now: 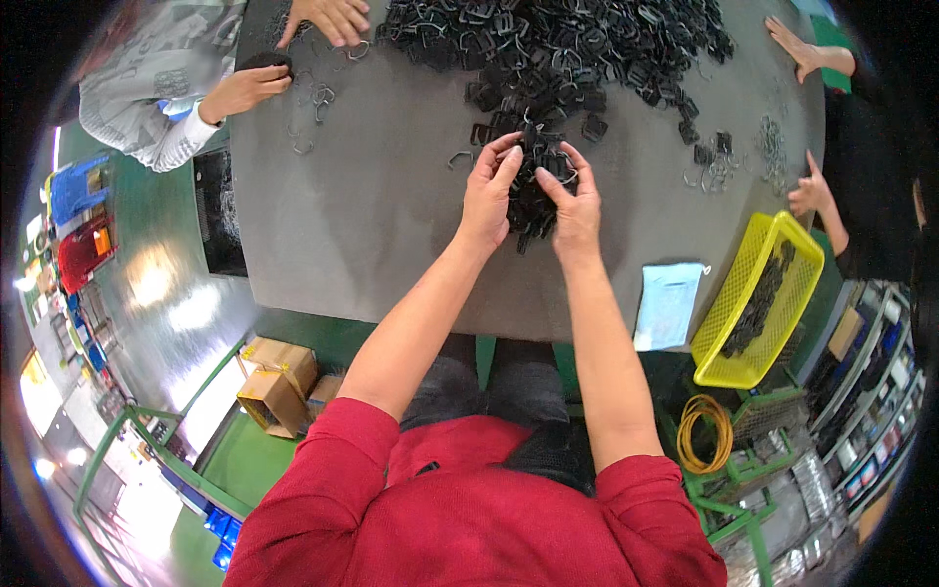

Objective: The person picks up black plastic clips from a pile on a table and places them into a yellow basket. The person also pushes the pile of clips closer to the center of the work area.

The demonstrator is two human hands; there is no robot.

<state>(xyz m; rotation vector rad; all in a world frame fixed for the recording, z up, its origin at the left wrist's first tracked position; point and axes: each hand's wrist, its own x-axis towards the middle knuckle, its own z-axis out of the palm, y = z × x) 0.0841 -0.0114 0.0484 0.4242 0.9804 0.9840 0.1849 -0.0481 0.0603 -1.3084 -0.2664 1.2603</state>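
Note:
My left hand (487, 201) and my right hand (575, 213) are close together over a small heap of black plastic buckle-like pieces (529, 210) on the grey table. The fingers of my left hand close on a black buckle-like piece (529, 137) at the top of that heap. Between the thumb and fingers of my right hand sits another black piece with a bent silver wire loop (565, 177). Exact finger contact is partly hidden by the dark parts. Beside my left fingertips lies a loose wire loop (460, 158).
A large pile of similar black pieces (587, 44) covers the far table (362, 235). Wire loops (772, 147) lie to the right. A blue pouch (668, 305) and a yellow basket (712, 318) holding black parts are near right. Co-workers' hands (246, 93) (794, 51) work at both sides.

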